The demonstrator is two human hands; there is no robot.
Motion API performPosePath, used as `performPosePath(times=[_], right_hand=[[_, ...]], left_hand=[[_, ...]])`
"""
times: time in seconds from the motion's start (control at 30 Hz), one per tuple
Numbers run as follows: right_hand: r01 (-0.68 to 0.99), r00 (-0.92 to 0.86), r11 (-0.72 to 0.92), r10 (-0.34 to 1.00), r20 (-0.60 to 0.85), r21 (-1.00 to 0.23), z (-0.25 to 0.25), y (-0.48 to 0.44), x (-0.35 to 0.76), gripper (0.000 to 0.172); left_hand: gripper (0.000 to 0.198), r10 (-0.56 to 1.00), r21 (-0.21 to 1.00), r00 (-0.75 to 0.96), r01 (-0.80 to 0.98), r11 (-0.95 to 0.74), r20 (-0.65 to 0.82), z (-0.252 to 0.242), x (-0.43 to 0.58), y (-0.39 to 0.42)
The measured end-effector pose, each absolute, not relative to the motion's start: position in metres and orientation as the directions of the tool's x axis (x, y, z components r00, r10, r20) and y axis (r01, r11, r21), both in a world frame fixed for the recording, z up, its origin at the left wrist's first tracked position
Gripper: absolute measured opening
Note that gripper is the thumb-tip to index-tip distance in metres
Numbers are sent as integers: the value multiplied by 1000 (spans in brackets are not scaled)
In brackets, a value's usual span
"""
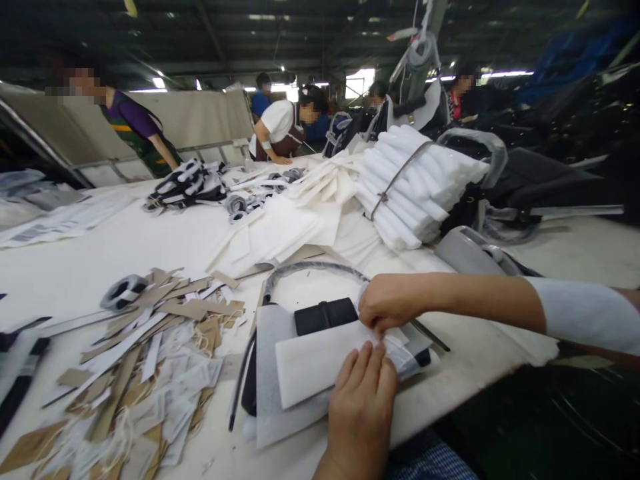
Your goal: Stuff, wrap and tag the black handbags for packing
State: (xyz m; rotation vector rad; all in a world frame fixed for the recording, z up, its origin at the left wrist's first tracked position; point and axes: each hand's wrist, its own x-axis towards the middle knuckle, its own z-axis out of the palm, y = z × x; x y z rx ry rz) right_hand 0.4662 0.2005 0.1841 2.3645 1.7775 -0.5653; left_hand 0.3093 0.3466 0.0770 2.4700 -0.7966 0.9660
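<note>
A dark handbag [249,393] lies on the table in front of me, its plastic-wrapped handle [315,267] arching away from me. A thin white sheet [267,347] covers part of it, and a folded white foam piece [310,367] lies on top. Just beyond the foam shows a black flap with a strap [325,315]. My left hand [363,400] presses on the foam's near right part, fingers stretched out. Closed in a pinch at the foam's right end is my right hand [393,303]; what its fingertips hold is hidden. Clear plastic [400,353] bunches beside both hands.
Left of the bag spreads a pile of card strips and tags [150,373], with a wrapped roll [124,292] behind. White sheets [280,230] and a tied foam bundle [410,187] lie beyond. Black bags [550,180] crowd the right. Co-workers [280,130] stand across the table.
</note>
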Motion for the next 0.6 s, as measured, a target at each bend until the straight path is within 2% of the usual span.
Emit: performPosePath(times=[0.17,0.37,0.5,0.6], right_hand=[[968,207,-248,865,-457,-31,183,217,469,9],[974,206,-225,862,-462,16,179,221,473,13],[979,202,-196,870,-451,60,172,226,486,27],[964,235,-264,847,-477,7,168,229,498,39]], left_hand=[[40,-352,172,637,-612,-772,685,82,310,347],[46,-380,192,669,-617,-763,639,86,312,347],[44,-354,190,659,-606,-773,663,79,310,343],[42,-303,218,656,-590,-778,691,75,309,340]])
